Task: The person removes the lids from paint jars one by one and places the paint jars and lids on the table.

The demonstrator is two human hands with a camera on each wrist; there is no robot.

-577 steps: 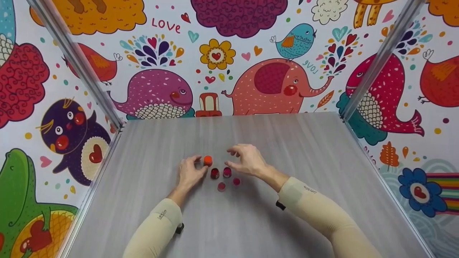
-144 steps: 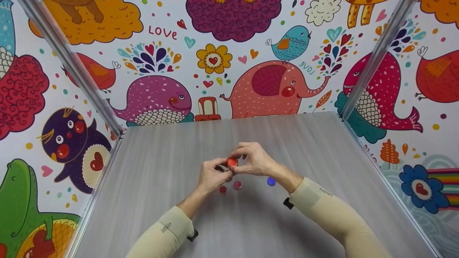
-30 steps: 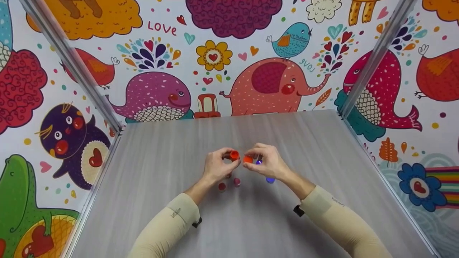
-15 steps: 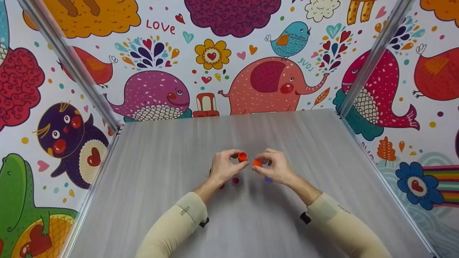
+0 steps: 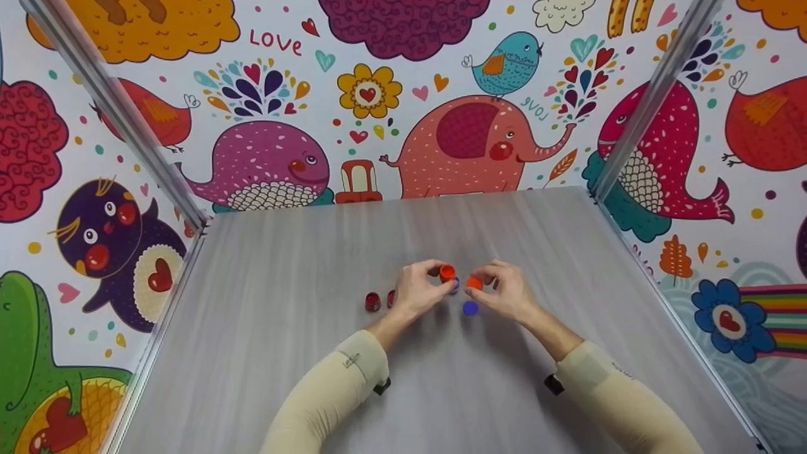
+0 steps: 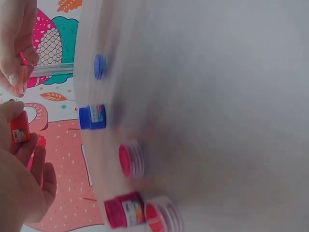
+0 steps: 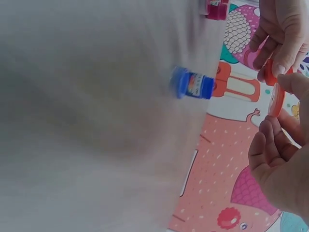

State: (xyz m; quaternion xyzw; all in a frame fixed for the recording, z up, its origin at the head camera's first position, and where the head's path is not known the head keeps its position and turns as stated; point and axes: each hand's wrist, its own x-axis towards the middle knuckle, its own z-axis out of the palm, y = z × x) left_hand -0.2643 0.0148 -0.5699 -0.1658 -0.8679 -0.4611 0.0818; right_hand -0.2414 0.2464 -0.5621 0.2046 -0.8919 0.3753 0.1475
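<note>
a grey wood-grain table [image 5: 265,353] carries small paint pots; a blue pot [image 6: 92,117] stands near its blue lid [image 5: 470,308]; a dark red pot [image 5: 372,301] stands further left; a pink lid [image 6: 129,160] lies beside another red pot [image 6: 123,210]

Bright, even light from above; my arms throw only soft, faint shadows on the grey table [image 5: 265,353]. The head view is sharp in the middle and bends the metal posts [image 5: 113,107] outward at the edges. Both my wrist views are smeared, the table there a hazy grey blur
</note>
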